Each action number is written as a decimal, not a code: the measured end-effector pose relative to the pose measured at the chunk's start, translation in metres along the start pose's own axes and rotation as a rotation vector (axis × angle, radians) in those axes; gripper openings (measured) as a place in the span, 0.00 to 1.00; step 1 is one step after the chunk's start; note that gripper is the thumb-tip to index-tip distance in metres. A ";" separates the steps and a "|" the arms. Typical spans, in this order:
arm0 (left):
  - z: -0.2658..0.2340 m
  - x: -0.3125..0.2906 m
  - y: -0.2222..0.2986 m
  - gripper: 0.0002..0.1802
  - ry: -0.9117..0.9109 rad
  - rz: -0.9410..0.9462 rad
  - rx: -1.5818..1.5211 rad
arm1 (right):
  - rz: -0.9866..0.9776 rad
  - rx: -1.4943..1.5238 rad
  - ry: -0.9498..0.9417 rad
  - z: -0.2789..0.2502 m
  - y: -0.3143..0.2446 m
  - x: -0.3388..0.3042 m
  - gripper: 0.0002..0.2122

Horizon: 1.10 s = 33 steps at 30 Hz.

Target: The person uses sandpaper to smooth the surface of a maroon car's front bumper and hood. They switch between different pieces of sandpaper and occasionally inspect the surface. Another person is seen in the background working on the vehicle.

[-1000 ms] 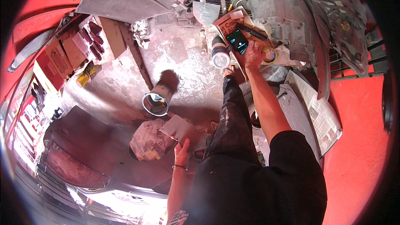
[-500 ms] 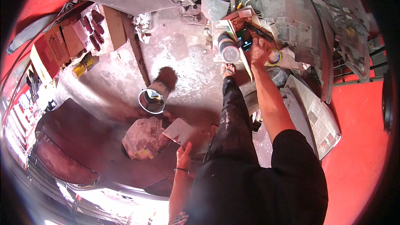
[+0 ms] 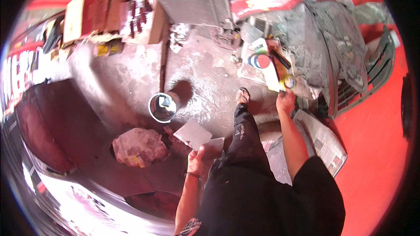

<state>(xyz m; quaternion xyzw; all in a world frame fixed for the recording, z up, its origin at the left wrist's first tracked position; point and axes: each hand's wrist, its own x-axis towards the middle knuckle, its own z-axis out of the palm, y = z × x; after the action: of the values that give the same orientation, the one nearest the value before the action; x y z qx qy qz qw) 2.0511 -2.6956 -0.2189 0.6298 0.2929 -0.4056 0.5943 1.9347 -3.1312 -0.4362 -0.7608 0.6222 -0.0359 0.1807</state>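
Note:
My left hand (image 3: 195, 161) is closed on the near edge of a flat, pale rectangular board (image 3: 193, 133), with the thumb on top. Nothing lies on the board except a small dark mark near its edge. Farther off to the right, my right hand (image 3: 286, 102) reaches forward, its fingers against a round yellow-rimmed thing (image 3: 288, 82) like a tape roll or small tin; I cannot make out which. Left of it, a dark can with a reddish top (image 3: 262, 61) stands on a paper-covered surface beside a dark, long object (image 3: 281, 59).
A white-rimmed bucket (image 3: 162, 108) with things inside stands on the wet floor. A dark red car panel (image 3: 83, 122) with a newspaper-covered opening (image 3: 141, 147) lies to the left. Cardboard boxes (image 3: 75, 17) are far left; grey bumper parts (image 3: 306, 39) are stacked at right.
My view has shifted. My right hand has drawn back from the dark phone-like screen, and the yellow-rimmed thing has come nearer with it. My left hand still holds the board.

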 end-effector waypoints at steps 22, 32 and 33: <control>-0.196 -0.254 0.020 0.27 -0.192 0.802 -0.403 | -0.722 0.872 -1.728 -0.272 -0.373 -0.490 0.16; -0.194 -0.278 -0.005 0.24 0.122 0.866 -0.486 | -0.741 0.824 -2.103 -0.257 -0.412 -0.538 0.15; -0.191 -0.278 -0.003 0.24 0.122 0.869 -0.486 | -0.746 0.783 -2.129 -0.246 -0.419 -0.534 0.15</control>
<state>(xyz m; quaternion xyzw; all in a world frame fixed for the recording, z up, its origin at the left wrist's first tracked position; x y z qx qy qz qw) 1.9406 -2.4754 0.0115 0.5594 0.1239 -0.0031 0.8196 2.1383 -2.6084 0.0175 -0.4356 -0.1529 0.3753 0.8038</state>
